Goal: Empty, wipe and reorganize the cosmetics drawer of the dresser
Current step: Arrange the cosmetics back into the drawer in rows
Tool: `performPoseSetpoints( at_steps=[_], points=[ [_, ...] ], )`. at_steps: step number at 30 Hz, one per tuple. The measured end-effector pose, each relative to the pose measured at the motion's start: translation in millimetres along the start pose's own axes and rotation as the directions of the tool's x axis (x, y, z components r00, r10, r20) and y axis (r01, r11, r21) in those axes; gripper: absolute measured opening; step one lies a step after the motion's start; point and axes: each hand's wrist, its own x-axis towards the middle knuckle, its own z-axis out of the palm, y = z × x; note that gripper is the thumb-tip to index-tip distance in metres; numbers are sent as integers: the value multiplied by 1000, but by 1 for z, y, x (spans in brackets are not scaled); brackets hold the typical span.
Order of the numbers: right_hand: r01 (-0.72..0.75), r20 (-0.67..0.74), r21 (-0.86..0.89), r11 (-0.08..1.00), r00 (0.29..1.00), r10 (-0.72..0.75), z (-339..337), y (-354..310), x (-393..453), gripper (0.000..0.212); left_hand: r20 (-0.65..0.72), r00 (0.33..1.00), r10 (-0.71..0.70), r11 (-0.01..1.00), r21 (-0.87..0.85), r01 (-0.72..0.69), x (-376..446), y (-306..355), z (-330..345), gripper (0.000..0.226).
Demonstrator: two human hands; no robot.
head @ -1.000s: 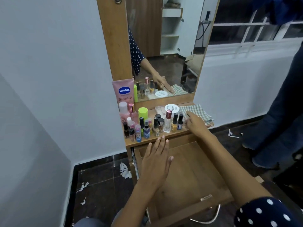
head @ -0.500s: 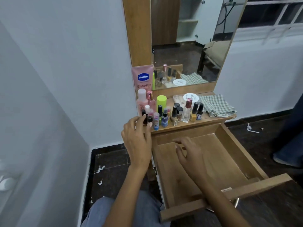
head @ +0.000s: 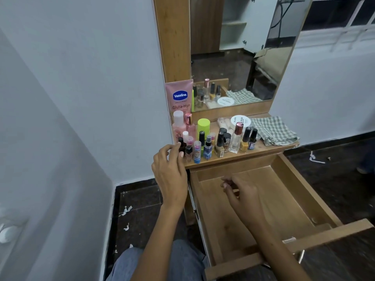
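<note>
Left hand (head: 169, 171), fingers (head: 176, 152) curled, pinches a small dark bottle (head: 182, 146) at the counter (head: 269, 148) edge. Right hand (head: 243, 194) hovers over the open drawer (head: 288, 179), fingers loosely curled, holding nothing visible.

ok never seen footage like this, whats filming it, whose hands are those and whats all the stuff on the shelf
There is no machine here: a person wears a wide-angle camera on the head, looking forward and down, so you see their own arms. The left hand reaches the left end of the dresser shelf, its fingers at a small dark bottle; whether it is gripped is unclear. The right hand hangs over the open drawer, fingers loosely curled, apparently holding nothing. The shelf carries a crowd of small bottles, a pink Vaseline tube, a lime-capped bottle, a white round jar and a checked cloth. Behind is a mirror.
</note>
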Motion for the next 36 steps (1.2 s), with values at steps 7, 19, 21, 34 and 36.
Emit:
performPoseSetpoints(
  at_steps=[7,19,21,34,36],
  points=[
    [-42,77,17,999,996,41,-1,7,-3,21,37,999,-25,998,-52,27,4,-11,0,28],
    [-107,145,1,994,984,106,-4,13,-4,20,192,979,68,995,61,-81,30,-24,3,43],
    [-110,146,-3,994,983,110,-3,14,-3,20,186,979,86,993,59,-98,34,-25,4,38],
    [-106,146,7,994,984,103,-4,10,-1,19,73,992,-103,984,-138,112,29,-19,-10,19],
    [-66,123,46,997,991,60,-5,-1,0,19,27,997,-76,985,-153,79,13,-13,-23,18]
  ],
)
